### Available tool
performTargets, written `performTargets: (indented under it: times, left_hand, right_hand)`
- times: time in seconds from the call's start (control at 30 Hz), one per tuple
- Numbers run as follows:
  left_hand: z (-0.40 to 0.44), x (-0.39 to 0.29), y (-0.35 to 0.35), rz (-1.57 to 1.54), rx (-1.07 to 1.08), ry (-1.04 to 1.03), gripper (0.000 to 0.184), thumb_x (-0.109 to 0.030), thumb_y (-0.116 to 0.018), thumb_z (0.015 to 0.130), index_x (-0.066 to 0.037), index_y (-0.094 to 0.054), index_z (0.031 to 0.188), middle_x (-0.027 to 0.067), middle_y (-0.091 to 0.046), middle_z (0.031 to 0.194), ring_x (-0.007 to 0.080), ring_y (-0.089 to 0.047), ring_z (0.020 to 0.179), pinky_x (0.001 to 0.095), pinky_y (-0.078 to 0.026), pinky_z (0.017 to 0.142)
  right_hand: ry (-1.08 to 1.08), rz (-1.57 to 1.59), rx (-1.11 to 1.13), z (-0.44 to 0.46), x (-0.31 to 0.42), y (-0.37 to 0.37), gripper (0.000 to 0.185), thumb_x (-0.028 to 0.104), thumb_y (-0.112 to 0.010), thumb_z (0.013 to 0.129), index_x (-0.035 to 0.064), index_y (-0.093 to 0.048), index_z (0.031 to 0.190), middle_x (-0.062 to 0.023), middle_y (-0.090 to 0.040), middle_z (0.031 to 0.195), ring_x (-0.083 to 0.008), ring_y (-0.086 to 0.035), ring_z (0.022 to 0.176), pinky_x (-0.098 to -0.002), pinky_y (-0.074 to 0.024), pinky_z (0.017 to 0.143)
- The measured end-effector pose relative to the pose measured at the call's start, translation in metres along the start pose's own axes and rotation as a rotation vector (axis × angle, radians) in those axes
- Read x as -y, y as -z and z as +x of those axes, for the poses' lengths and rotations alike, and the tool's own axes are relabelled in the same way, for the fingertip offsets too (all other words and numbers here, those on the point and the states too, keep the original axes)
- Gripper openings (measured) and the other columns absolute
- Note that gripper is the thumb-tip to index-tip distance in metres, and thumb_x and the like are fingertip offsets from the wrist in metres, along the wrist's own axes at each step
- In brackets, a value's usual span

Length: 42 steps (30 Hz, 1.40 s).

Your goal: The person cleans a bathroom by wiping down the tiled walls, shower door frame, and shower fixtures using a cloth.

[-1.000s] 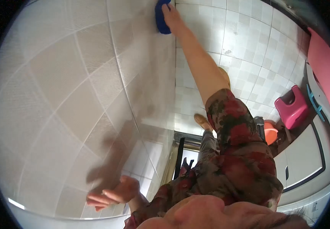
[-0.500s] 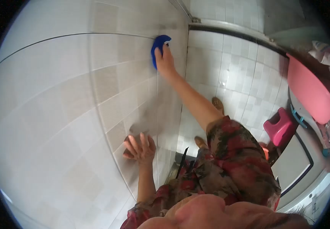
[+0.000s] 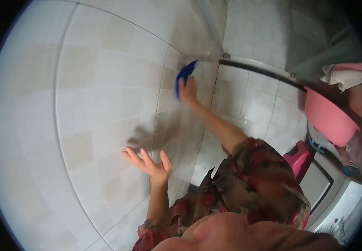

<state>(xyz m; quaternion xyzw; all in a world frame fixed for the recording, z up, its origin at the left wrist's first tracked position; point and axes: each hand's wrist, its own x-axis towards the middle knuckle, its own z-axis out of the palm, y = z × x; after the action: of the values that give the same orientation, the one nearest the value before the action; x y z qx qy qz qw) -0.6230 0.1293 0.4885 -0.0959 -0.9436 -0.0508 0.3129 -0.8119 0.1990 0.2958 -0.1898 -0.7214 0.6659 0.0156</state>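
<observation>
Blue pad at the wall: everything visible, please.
The blue pad is deep blue, elongated and slightly curved, with a pale spot near its upper tip. It slants up and rightward in the image, apparently against the tiled wall. The right grip holds its right side. Blur hides texture and material.

Left grip (image 3: 155, 168) spread, right grip (image 3: 188, 90) stretched forward, seemingly curled.

The person is wearing a loose fabric top (image 3: 269, 184) blotched in red, dark green and brown; its short sleeves are leaving the left hand (image 3: 151, 166) and right hand (image 3: 189, 89) bare.
</observation>
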Motion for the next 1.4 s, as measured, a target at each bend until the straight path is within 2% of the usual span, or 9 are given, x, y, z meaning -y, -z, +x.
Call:
performTargets:
  times: [0.13,0.23,0.4,0.5,1.03,1.13,1.2,1.27,1.4]
  left_hand:
    - [0.01,0.004,0.027,0.044,-0.059,0.017,0.063,-0.023,-0.06,0.088,-0.007,-0.032,0.142,0.0331,-0.021,0.147,0.0533,-0.013,0.137,0.0646,-0.017,0.106]
    - [0.025,0.012,0.047,0.061,-0.146,-0.012,0.063,-0.023,-0.062,0.087,-0.007,-0.034,0.141,0.0339,-0.024,0.146,0.0538,-0.017,0.136,0.0638,-0.019,0.106]
    - [0.031,0.019,0.051,0.04,-0.206,-0.12,0.06,-0.022,-0.065,0.082,-0.007,-0.043,0.135,0.0318,-0.033,0.142,0.0511,-0.027,0.133,0.0616,-0.024,0.104]
    - [0.044,0.019,0.053,-0.015,-0.226,-0.163,0.056,-0.018,-0.063,0.082,-0.004,-0.045,0.134,0.0305,-0.035,0.142,0.0512,-0.031,0.131,0.0615,-0.026,0.103]
    - [0.196,-0.013,0.013,0.183,-0.267,-0.077,0.059,-0.019,-0.066,0.081,-0.006,-0.048,0.135,0.024,-0.036,0.145,0.0463,-0.031,0.133,0.0584,-0.022,0.106]
    - [0.212,-0.012,0.002,0.333,-0.294,-0.012,0.05,-0.03,-0.062,0.085,-0.01,-0.054,0.13,0.0214,-0.041,0.142,0.0428,-0.035,0.132,0.054,-0.017,0.11]
    - [0.212,-0.008,-0.004,0.476,-0.257,0.008,0.051,-0.031,-0.061,0.085,-0.009,-0.054,0.13,0.0206,-0.041,0.143,0.042,-0.034,0.133,0.0521,-0.014,0.11]
    - [0.211,-0.008,-0.008,0.625,-0.205,0.043,0.052,-0.033,-0.06,0.085,-0.009,-0.054,0.131,0.0198,-0.041,0.143,0.0413,-0.033,0.134,0.0502,-0.012,0.111]
    - [0.213,-0.001,-0.012,0.773,-0.224,0.058,0.051,-0.038,-0.057,0.087,-0.01,-0.056,0.13,0.0181,-0.044,0.141,0.039,-0.036,0.133,0.0474,-0.009,0.112]
  right_hand:
    - [0.631,0.101,0.119,-0.124,0.117,0.03,0.044,0.018,-0.054,0.093,-0.009,-0.045,0.126,-0.0304,-0.048,0.125,-0.0439,-0.045,0.118,-0.047,-0.0348,0.102]
    - [0.895,0.067,-0.058,-0.084,0.161,0.022,0.047,0.017,-0.055,0.092,-0.0098,-0.043,0.128,-0.0299,-0.048,0.126,-0.0434,-0.046,0.118,-0.0453,-0.0359,0.101]
    - [0.244,-0.032,0.129,-0.064,0.227,0.043,0.046,0.023,-0.052,0.093,-0.0128,-0.046,0.121,-0.0323,-0.048,0.127,-0.0455,-0.045,0.117,-0.0477,-0.0353,0.102]
    - [0.946,0.066,0.01,-0.146,0.197,0.022,0.05,0.024,-0.055,0.092,-0.0112,-0.044,0.124,-0.033,-0.043,0.131,-0.0486,-0.04,0.123,-0.049,-0.0329,0.105]
    - [0.663,-0.006,-0.059,0.153,0.293,0.044,0.048,0.026,-0.052,0.093,-0.0106,-0.043,0.122,-0.0298,-0.052,0.118,-0.0441,-0.049,0.108,-0.0471,-0.0388,0.096]
    - [0.537,-0.07,0.043,0.155,0.301,0.052,0.047,0.025,-0.052,0.093,-0.0102,-0.042,0.123,-0.0301,-0.05,0.118,-0.045,-0.046,0.113,-0.0485,-0.0369,0.097]
    - [0.848,0.0,-0.129,0.101,0.27,0.03,0.048,0.024,-0.054,0.092,-0.0098,-0.042,0.124,-0.0317,-0.047,0.122,-0.0477,-0.041,0.119,-0.0512,-0.0336,0.101]
    - [1.034,0.012,0.101,0.042,0.273,0.06,0.05,0.023,-0.056,0.091,-0.0092,-0.041,0.126,-0.0332,-0.043,0.128,-0.0504,-0.035,0.124,-0.0535,-0.0296,0.104]
    - [0.84,0.033,-0.045,0.115,0.271,0.034,0.047,0.022,-0.056,0.091,-0.009,-0.042,0.123,-0.0335,-0.044,0.127,-0.0511,-0.038,0.12,-0.0536,-0.0299,0.103]
